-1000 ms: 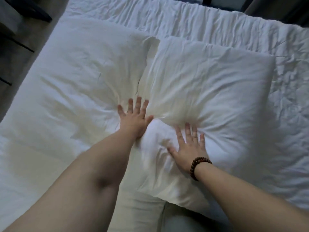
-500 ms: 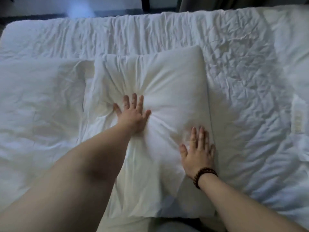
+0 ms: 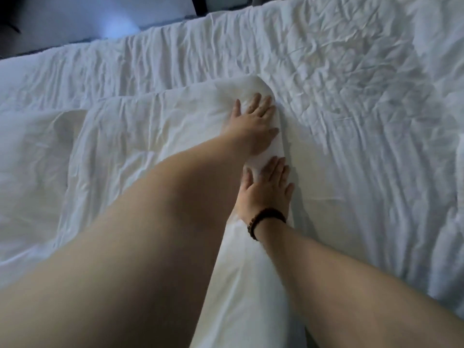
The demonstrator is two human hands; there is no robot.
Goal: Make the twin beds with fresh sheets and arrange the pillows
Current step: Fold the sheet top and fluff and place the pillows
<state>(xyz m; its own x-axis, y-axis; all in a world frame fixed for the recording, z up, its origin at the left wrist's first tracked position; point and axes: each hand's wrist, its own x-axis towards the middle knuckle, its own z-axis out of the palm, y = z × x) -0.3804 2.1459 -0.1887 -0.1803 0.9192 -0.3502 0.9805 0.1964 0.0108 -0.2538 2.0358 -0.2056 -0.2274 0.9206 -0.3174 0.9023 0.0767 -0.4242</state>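
A white pillow (image 3: 150,136) lies on the bed, with a second white pillow (image 3: 30,156) beside it on the left. My left hand (image 3: 253,126) lies flat with straight fingers on the right pillow's far right edge. My right hand (image 3: 266,189), with a dark bead bracelet at the wrist, presses flat on the same edge just nearer to me. Both forearms cover much of the pillow's near part.
A wrinkled white sheet (image 3: 364,121) covers the bed to the right and behind the pillows. Beyond the bed's far edge there is a dim floor (image 3: 100,18) and a dark upright post (image 3: 200,6).
Both hands have slid from the middle of the right pillow to its right edge. The view has shifted right, so the left pillow sits at the frame's left side.
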